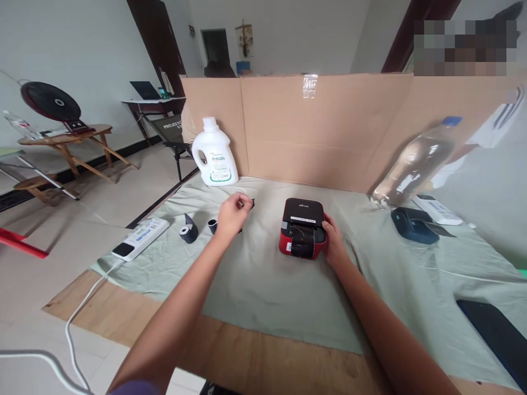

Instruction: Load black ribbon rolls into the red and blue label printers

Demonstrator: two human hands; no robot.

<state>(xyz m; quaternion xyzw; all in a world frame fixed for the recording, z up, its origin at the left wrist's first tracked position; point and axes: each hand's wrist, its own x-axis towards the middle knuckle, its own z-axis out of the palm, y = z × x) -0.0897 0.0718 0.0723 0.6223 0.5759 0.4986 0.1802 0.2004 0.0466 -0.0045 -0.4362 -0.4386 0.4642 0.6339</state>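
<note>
A small red and black label printer (303,214) sits on the green cloth, a strip of black ribbon or film hanging over its front. My right hand (334,241) grips the printer's right side. To the printer's left, my left hand (234,215) is raised over the cloth with its fingers pinched together. A small dark bit shows at those fingertips, too little of it to name. Beside that hand are a small dark roll (212,226) and, further left, a dark roll (188,232) with a white core and a loose tail.
A white power strip (140,239) with a cable lies at the left, a white jug (216,153) behind. Cardboard (325,131) walls the back. On the right are a large plastic bottle (415,162), a dark blue device (415,225) and a black phone (494,334); a person stands beyond.
</note>
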